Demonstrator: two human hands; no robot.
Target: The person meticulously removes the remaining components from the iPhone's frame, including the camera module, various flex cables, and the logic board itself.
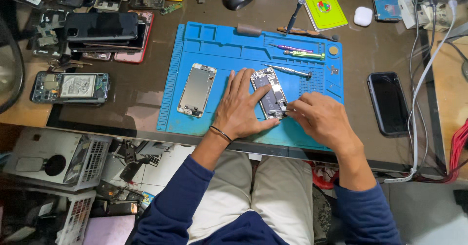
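The opened smartphone body with exposed dark battery and circuit boards [269, 93] lies flat near the middle of the blue silicone repair mat [214, 45] on the desk [136, 94]. Its long axis runs from about 11 o'clock to 5 o'clock, the far end pointing toward 11.

The left hand [239, 107] lies at the phone's 9 o'clock, fingers spread wide and flat on the mat, with thumb and forefinger bracing the phone's left edge. The right hand [319, 118] sits at the phone's 3 o'clock, fingers curled narrow and pinched at the lower right edge; whether they grip a small tool there I cannot tell.

A detached silver-framed phone screen panel [197, 89] lies at the left hand's 9 o'clock, nearly parallel to the phone. A slim metal screwdriver [291, 70] rests at the phone's 1 o'clock.
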